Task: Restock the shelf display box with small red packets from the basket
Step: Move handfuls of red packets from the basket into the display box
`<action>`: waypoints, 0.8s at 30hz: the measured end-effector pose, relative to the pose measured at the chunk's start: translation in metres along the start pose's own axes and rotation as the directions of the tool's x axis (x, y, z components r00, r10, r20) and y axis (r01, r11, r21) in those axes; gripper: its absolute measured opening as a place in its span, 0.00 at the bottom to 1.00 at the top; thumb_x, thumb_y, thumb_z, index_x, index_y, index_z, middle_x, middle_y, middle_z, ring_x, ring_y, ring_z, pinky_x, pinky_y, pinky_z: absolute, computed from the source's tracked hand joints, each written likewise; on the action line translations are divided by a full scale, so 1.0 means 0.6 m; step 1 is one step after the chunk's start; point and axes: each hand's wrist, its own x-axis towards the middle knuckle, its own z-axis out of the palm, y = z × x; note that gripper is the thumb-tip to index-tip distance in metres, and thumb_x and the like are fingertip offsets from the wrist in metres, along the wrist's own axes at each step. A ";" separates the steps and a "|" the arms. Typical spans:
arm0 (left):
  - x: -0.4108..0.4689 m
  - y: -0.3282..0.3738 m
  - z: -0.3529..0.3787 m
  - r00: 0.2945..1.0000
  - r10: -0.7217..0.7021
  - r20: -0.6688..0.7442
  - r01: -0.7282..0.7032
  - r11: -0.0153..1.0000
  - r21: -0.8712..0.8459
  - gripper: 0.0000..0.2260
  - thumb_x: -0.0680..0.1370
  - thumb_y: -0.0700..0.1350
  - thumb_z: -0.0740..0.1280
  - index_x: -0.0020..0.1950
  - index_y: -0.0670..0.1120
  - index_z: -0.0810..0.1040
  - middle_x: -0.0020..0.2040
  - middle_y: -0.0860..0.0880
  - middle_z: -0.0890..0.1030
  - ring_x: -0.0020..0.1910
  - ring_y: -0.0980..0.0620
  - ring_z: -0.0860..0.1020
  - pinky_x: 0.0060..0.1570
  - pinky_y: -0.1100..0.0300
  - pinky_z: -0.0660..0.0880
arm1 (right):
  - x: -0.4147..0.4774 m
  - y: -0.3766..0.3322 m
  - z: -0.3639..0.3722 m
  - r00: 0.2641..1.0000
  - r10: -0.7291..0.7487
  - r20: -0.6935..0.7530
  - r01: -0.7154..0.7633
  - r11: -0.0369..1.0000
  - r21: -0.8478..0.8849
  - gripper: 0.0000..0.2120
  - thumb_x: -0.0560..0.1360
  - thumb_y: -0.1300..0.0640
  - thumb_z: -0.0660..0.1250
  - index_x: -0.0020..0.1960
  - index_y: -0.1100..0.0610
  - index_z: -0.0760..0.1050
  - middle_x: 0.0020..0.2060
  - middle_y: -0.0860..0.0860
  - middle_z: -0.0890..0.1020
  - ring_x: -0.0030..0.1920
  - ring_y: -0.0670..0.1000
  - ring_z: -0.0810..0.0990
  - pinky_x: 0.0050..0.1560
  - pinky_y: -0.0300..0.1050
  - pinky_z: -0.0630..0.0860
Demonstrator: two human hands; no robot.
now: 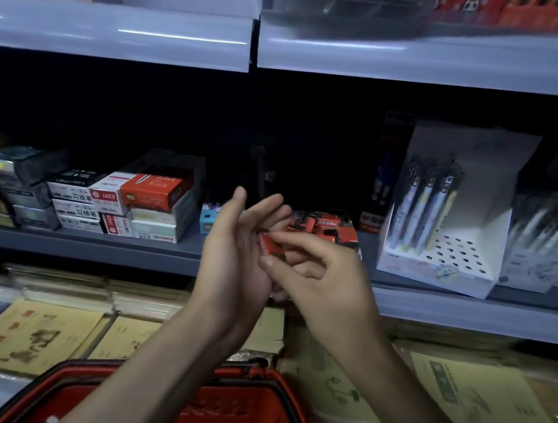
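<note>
Red basket point(215, 408) sits bottom centre, cut off by the lower edge & partly covered by both forearms; contents can't be made out. Left hand point(234, 258) is raised at centre frame, palm turned right, fingers straight & loosely spread upward, backing a small red packet point(270, 245). Right hand point(328, 285) comes in from lower right, thumb & index pinching that packet, other fingers curled below. Most of the packet is hidden betw. the hands; print unreadable. Display box point(324, 226) w/ more red packets lies just behind the fingertips, centre right on the grey shelf point(78, 242), its left part blocked by the hands. White pen stand point(454, 264) is to its right, stacked boxes point(116, 208) to the left, paper pads point(34, 333) lower left. Upper frame is blurry.
</note>
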 end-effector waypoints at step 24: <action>-0.140 -0.003 -0.237 0.881 0.222 0.417 -0.450 0.127 0.884 0.21 0.82 0.56 0.63 0.75 0.57 0.70 0.71 0.60 0.70 0.72 0.61 0.70 0.66 0.60 0.71 | -0.112 0.085 -0.035 0.905 -0.387 0.178 0.304 0.294 -0.906 0.13 0.77 0.53 0.71 0.60 0.54 0.83 0.59 0.53 0.80 0.60 0.56 0.78 0.58 0.54 0.75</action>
